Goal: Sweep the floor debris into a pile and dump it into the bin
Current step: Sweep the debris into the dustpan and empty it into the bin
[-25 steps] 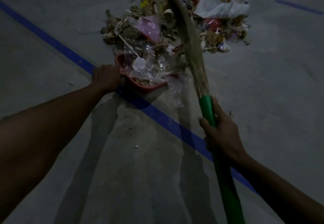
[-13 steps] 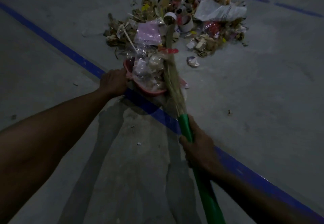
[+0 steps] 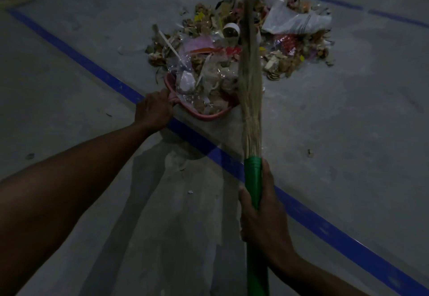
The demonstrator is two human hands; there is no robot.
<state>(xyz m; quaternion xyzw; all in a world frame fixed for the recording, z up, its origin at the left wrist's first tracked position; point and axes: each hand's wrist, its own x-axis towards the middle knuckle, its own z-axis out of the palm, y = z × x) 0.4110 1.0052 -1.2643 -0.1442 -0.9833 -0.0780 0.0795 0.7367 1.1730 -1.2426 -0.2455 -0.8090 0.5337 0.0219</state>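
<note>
A pile of debris [image 3: 285,47], made of dry leaves, paper, plastic wrappers and a white bag, lies on the grey floor ahead. A pink dustpan [image 3: 209,116] sits at the pile's near edge, heaped with litter. My left hand [image 3: 154,109] grips the dustpan's handle at its left side. My right hand [image 3: 262,214] is closed around the green handle of a straw broom [image 3: 250,91]. The bristles reach up over the dustpan's right side into the pile. No bin is in view.
A blue painted line [image 3: 99,73] runs diagonally across the concrete floor, passing under the dustpan. A second blue line [image 3: 325,0] crosses the far side behind the pile. Small scraps [image 3: 190,191] lie on the floor near me. The lighting is dim.
The broom swept litter toward the dustpan, then swung back out so its bristles reach far into the pile again. My right hand shifted right. The dustpan holds more litter.
</note>
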